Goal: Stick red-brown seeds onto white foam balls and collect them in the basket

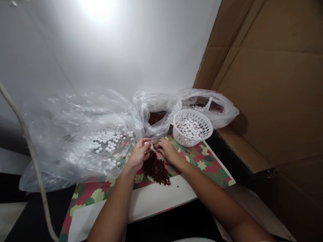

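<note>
My left hand (139,155) is closed, thumb and fingers pinched on a small white ball (152,147) at the fingertips. Facing it, my right hand (167,152) has its fingers curled together close to that ball; what they hold, if anything, is too small to make out. Beneath and just in front of both hands lies a loose heap of dark red-brown bits (156,170), on a camouflage-patterned sheet (202,164) with a white strip along its near side.
A white slotted basket (185,139) of white balls stands right of my hands. Left is a large clear plastic bag (63,144) with many white balls. Behind, another bag (141,101) holds brown bits. Cardboard (272,101) rises on the right; a cable (32,151) hangs at left.
</note>
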`<state>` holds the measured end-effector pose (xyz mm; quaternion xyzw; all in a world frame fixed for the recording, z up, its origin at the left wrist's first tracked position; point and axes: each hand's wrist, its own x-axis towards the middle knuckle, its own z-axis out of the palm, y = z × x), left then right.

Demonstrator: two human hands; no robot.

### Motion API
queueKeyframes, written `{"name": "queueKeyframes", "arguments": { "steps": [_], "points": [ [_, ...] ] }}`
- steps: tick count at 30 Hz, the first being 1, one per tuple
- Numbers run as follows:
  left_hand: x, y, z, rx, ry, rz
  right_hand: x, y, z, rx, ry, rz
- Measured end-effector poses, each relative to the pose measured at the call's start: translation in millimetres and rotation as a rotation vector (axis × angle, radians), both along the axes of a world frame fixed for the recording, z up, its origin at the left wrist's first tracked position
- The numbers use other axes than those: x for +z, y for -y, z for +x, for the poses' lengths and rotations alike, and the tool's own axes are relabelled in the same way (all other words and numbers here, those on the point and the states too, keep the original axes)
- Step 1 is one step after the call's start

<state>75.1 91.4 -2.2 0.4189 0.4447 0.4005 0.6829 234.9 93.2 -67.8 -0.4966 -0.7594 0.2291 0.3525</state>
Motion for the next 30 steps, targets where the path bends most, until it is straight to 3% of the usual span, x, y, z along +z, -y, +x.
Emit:
{"name": "queueKeyframes", "arguments": {
  "steps": [4,9,12,18,30],
  "points": [
    [-6.4,0,0,-0.051,-0.055,0.087,2.4,2,9,-0.027,-0.079,-0.024],
    [-12.4,-2,1,-0.044,-0.084,0.119,14.2,10,12,-0.108,-0.404,-0.143],
    [-15.8,-2,3,-0.079,-0.085,0.116,18.7,12,9,-0.177,-0.522,-0.118],
    [-17.7,2,9,-0.117,-0.088,0.15,24.0,17,4,-0.273,-0.458,-0.02],
    [-16.5,3,11,-0.102,-0.094,0.219,29.9,22,3,-0.218,-0.384,0.032]
  ]
}}
